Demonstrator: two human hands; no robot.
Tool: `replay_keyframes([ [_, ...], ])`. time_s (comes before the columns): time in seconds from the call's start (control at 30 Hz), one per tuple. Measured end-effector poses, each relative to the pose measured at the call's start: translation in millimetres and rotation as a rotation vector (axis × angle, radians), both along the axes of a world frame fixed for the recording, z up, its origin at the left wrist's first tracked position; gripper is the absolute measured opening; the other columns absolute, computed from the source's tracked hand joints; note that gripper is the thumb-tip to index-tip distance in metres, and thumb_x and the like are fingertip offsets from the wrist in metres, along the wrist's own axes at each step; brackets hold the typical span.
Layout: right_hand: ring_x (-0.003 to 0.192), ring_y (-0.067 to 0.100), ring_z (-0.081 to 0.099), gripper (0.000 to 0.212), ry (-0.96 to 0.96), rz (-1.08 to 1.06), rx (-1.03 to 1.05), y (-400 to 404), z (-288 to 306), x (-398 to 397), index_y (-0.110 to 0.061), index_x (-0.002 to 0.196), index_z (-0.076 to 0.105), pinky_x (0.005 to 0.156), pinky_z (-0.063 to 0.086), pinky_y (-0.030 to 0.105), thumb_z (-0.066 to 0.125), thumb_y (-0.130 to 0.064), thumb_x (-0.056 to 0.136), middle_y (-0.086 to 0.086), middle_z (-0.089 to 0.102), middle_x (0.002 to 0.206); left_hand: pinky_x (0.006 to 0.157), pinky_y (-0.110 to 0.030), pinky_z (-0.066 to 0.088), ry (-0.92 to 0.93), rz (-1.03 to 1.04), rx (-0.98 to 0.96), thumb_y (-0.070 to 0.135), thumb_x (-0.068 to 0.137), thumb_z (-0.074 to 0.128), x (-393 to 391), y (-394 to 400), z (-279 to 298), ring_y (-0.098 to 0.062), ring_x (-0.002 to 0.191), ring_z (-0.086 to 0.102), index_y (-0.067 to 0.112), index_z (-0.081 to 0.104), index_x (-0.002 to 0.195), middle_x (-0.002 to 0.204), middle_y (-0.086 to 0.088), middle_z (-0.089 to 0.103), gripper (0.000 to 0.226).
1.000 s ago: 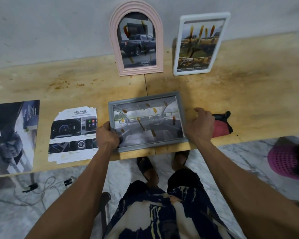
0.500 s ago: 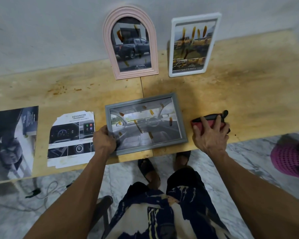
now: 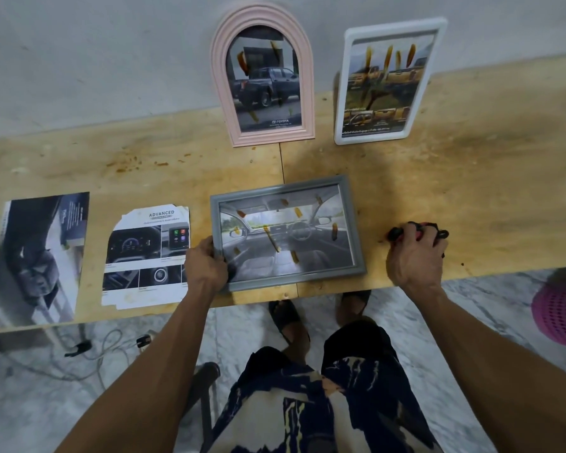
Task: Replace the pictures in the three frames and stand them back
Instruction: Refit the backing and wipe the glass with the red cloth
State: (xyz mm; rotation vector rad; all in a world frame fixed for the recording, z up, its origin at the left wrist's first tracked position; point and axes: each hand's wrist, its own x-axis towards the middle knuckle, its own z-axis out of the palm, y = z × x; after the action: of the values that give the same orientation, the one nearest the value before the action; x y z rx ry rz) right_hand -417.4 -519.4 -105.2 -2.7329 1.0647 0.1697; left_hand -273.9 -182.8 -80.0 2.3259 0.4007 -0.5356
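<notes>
A grey frame (image 3: 288, 230) with a car-interior picture lies flat near the front edge of the wooden table (image 3: 471, 197). My left hand (image 3: 206, 266) grips its lower left corner. My right hand (image 3: 414, 256) curls around a red and black tool (image 3: 396, 233) on the table, right of the frame. A pink arched frame (image 3: 263, 89) with a dark pickup picture stands against the wall. A white frame (image 3: 389, 83) with yellow pickup pictures stands beside it. Two loose pictures lie at the left: a dashboard sheet (image 3: 147, 256) and a dark sheet (image 3: 40, 259).
A pink mesh basket (image 3: 559, 315) sits on the marble floor at the right. Cables and a plug (image 3: 79, 348) lie on the floor under the table's left side. My knees and sandalled feet are below the table edge.
My right hand let go of the grey frame's right edge, moved right and closed over the red and black tool. My left hand kept its hold on the frame.
</notes>
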Motion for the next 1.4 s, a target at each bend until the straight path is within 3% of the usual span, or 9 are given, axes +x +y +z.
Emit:
replay_keyframes([
  [0.1, 0.102, 0.049, 0.048, 0.028, -0.13, -0.088, 0.149, -9, 10, 11, -0.002, 0.118, 0.054, 0.09, 0.039, 0.051, 0.052, -0.014, 0.092, 0.031, 0.047, 0.118, 0.087, -0.033, 0.051, -0.024, -0.01, 0.017, -0.006, 0.095, 0.05, -2, -1, 4, -0.033, 0.106, 0.064, 0.007, 0.063, 0.128, 0.115, -0.013, 0.07, 0.037],
  [0.23, 0.098, 0.037, 0.058, 0.024, -0.41, -0.106, 0.357, 6, 36, 42, -0.01, 0.117, 0.059, 0.076, 0.042, 0.031, 0.057, -0.017, 0.094, 0.02, 0.061, 0.108, 0.079, -0.026, 0.042, -0.058, -0.065, 0.052, -0.003, 0.094, 0.055, -4, -1, 11, -0.027, 0.093, 0.062, 0.004, 0.064, 0.121, 0.106, -0.014, 0.069, 0.03],
  [0.33, 0.1, 0.027, 0.059, 0.025, -0.518, -0.081, 0.421, 27, 49, 64, -0.016, 0.118, 0.059, 0.079, 0.039, 0.026, 0.058, -0.021, 0.094, 0.011, 0.064, 0.109, 0.076, -0.03, 0.04, -0.144, -0.169, 0.137, 0.011, 0.097, 0.056, 0, 3, 6, -0.036, 0.095, 0.061, 0.004, 0.061, 0.114, 0.105, -0.02, 0.064, 0.019],
  [0.47, 0.097, 0.024, 0.059, 0.024, -0.588, -0.024, 0.427, 48, 50, 81, -0.016, 0.117, 0.062, 0.077, 0.034, 0.02, 0.058, -0.024, 0.095, 0.007, 0.066, 0.106, 0.083, -0.041, 0.044, -0.27, -0.35, 0.296, 0.026, 0.103, 0.042, 4, 10, -6, -0.036, 0.101, 0.051, 0.015, 0.048, 0.131, 0.114, -0.02, 0.053, 0.031],
  [0.7, 0.099, 0.023, 0.057, 0.028, -0.524, 0.003, 0.374, 62, 41, 87, -0.019, 0.123, 0.062, 0.077, 0.036, 0.02, 0.055, -0.027, 0.097, 0.01, 0.062, 0.11, 0.103, -0.051, 0.037, -0.395, -0.627, 0.483, 0.037, 0.103, 0.024, 18, 21, -33, -0.031, 0.118, 0.045, 0.024, 0.037, 0.147, 0.137, -0.01, 0.045, 0.048],
  [0.97, 0.094, 0.023, 0.056, 0.026, -0.593, -0.068, 0.392, 76, 34, 86, -0.019, 0.115, 0.054, 0.075, 0.041, 0.029, 0.062, -0.025, 0.091, -0.001, 0.058, 0.101, 0.107, -0.06, 0.031, -0.392, -0.609, 0.475, 0.04, 0.102, 0.03, 16, 26, -46, -0.034, 0.131, 0.036, 0.031, 0.041, 0.148, 0.149, -0.008, 0.041, 0.048],
  [1.1, 0.096, 0.027, 0.058, 0.024, -0.602, -0.041, 0.322, 77, 26, 100, -0.023, 0.112, 0.057, 0.08, 0.049, 0.042, 0.06, -0.032, 0.091, 0.004, 0.064, 0.103, 0.108, -0.061, 0.029, -0.423, -0.575, 0.443, 0.04, 0.101, 0.032, 16, 25, -51, -0.035, 0.132, 0.035, 0.032, 0.043, 0.147, 0.15, -0.009, 0.041, 0.048],
  [1.27, 0.114, 0.031, 0.045, 0.035, -0.332, 0.03, 0.244, 90, 4, 117, -0.014, 0.128, 0.058, 0.089, 0.036, 0.027, 0.049, -0.031, 0.098, 0.006, 0.058, 0.127, 0.107, -0.064, 0.029, -0.446, -0.552, 0.407, 0.039, 0.101, 0.034, 16, 26, -54, -0.035, 0.132, 0.034, 0.032, 0.044, 0.146, 0.15, -0.009, 0.041, 0.047],
  [1.4, 0.118, 0.03, 0.036, 0.041, -0.309, 0.037, 0.182, 106, -6, 118, -0.009, 0.14, 0.049, 0.098, 0.038, 0.037, 0.042, -0.026, 0.103, 0.009, 0.05, 0.142, 0.108, -0.064, 0.029, -0.456, -0.531, 0.396, 0.039, 0.1, 0.034, 16, 25, -58, -0.034, 0.133, 0.033, 0.032, 0.046, 0.146, 0.15, -0.007, 0.042, 0.047],
])
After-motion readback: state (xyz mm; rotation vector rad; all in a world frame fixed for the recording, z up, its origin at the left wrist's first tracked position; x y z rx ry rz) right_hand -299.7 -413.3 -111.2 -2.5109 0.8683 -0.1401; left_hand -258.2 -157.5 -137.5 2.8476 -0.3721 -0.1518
